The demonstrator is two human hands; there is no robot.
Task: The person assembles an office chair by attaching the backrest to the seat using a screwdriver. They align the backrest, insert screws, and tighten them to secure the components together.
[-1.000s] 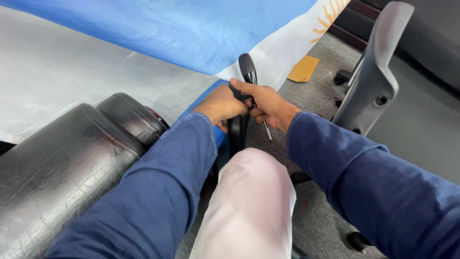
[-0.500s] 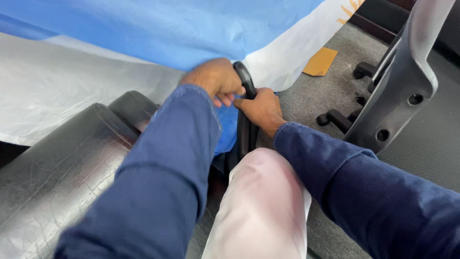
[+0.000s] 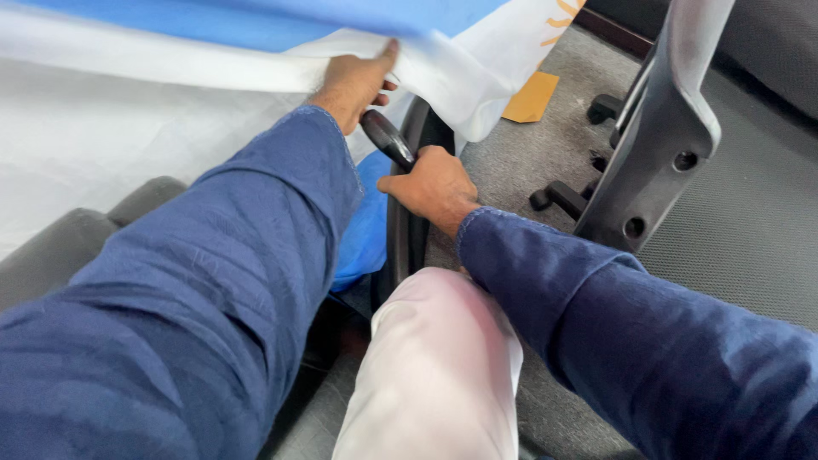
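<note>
- The left hand [image 3: 354, 81] gripped the edge of a blue and white cloth [image 3: 213, 51], fingers pinched shut on the fabric and holding it up off what lay beneath
- The right hand [image 3: 430, 187] was closed around a black-handled screwdriver [image 3: 388, 140], the handle pointing up and left toward the raised cloth; its shaft was hidden behind the hand
- That hand rested against the curved black armrest [image 3: 409, 230], which stood on edge just beyond a knee [image 3: 443, 341] in pale trousers
- A second, grey armrest [image 3: 669, 136] stood loose on the grey carpet [image 3: 750, 247] to the right, screw holes facing the camera, near a chair base [image 3: 562, 196] and a scrap of tan card [image 3: 530, 96]
- Done well, the lift would likely need the cloth kept high and clear of the tool, with the right hand pressing the armrest steady so it could not tip
- A slack edge could drape back over the screwdriver tip and hide it
</note>
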